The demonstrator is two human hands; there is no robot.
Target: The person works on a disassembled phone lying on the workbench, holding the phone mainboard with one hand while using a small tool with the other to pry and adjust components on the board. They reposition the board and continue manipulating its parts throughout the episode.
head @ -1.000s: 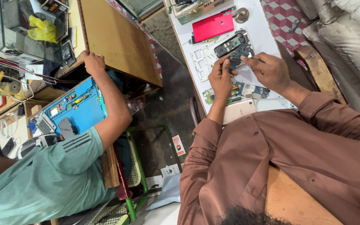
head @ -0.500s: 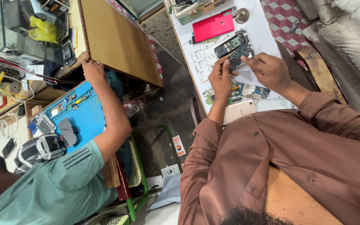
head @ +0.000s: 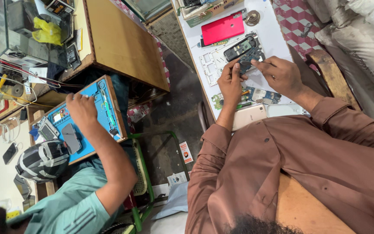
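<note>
Nothing of yours has shifted; only the co-worker's arm at the blue mat on the left has drawn nearer. Your left hand pinches the dark circuit board, and your right hand grips a thin tool whose tip meets it. That board lies just beyond both grips on the white bench, its long axis running left to right, touching the opened phone; the red phone back is farther off.
</note>
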